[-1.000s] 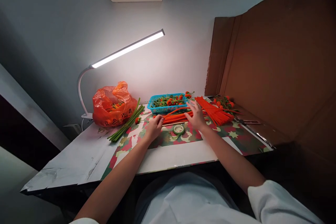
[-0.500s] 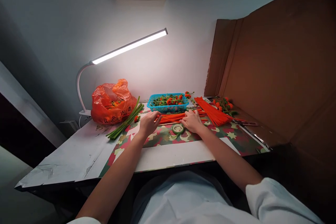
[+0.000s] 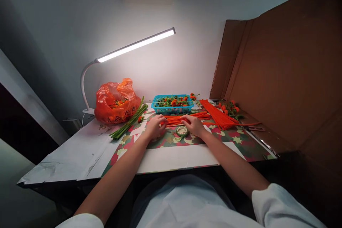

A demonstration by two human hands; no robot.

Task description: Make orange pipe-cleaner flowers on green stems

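Orange pipe-cleaner sticks [image 3: 184, 118] are lying in a loose bundle across the middle of the bench [image 3: 66, 160], just in front of a blue basket [image 3: 172, 109], and both hands are resting on them in the head view. The left hand [image 3: 155, 127] is curling its fingers over the bundle's left end, grasping 1 or more sticks; how many is too small to tell. The right hand [image 3: 194, 124] is pressing down on the bundle's right part with fingers bent, and whether that grip is closed around a stick or only lying on top cannot be told. A roll of green tape [image 3: 182, 130] is sitting flat between the 2 hands, just beside the right one.

A second, larger fan of orange sticks [image 3: 217, 113] is spreading out to the right, near small orange flower pieces [image 3: 229, 107] whose shapes are hard to make out. The basket is holding orange and green bits. To the left, green stems [image 3: 130, 122] are lying diagonally, touching an orange plastic bag [image 3: 115, 102]; dark print is showing on the bag but is too blurred to read. A camouflage-patterned sheet [image 3: 235, 139] with stars is covering the bench under the hands. A white lamp [image 3: 136, 45] is glowing overhead, and a cardboard wall [image 3: 288, 67] is standing on the right, cut off by the frame edge. The person's white sleeves are cropped at the bottom.
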